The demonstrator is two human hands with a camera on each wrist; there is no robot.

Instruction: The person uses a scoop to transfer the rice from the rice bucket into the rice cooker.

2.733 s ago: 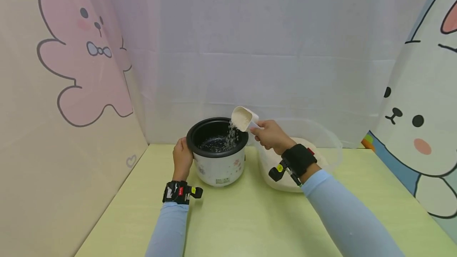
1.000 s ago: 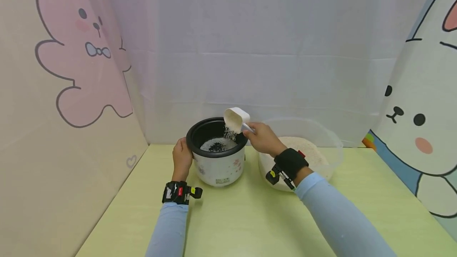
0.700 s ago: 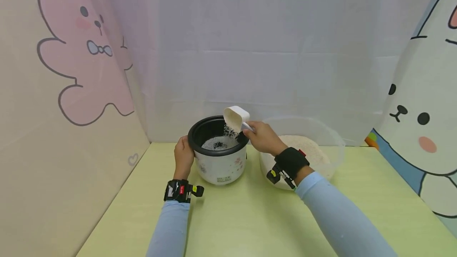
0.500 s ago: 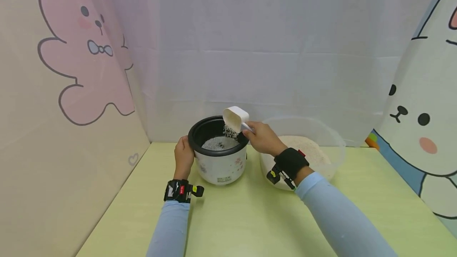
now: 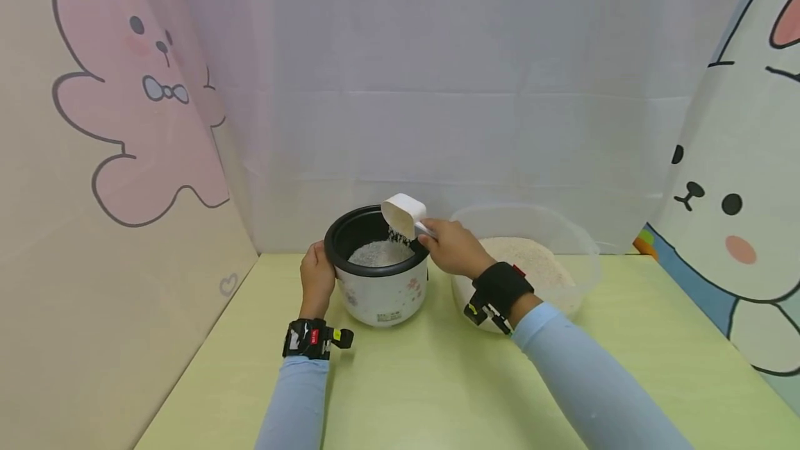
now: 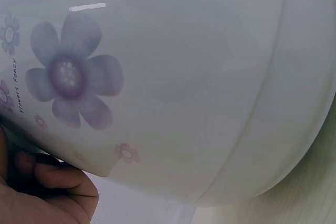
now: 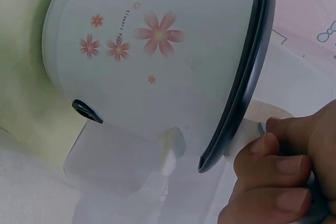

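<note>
A white flower-printed rice cooker with a black rim stands lidless on the table. My left hand holds its left side just under the rim; in the left wrist view curled fingers tuck in at the cooker's edge. White rice covers the bottom of the dark pot. Over the right rim, my right hand grips the handle of a white measuring scoop, tipped mouth-down to the left. Grains fall from it into the pot. The right wrist view shows the fingers wrapped round the handle, the scoop mostly hidden behind the rim.
To the right stands a clear plastic tub holding a heap of rice, partly behind the right wrist. The light green table meets a white cloth backdrop behind the cooker. Printed side panels flank the table.
The right hand has moved left and tipped the scoop further over the pot. The layer of rice in the cooker has grown and covers its dark bottom. The left hand keeps its hold.
</note>
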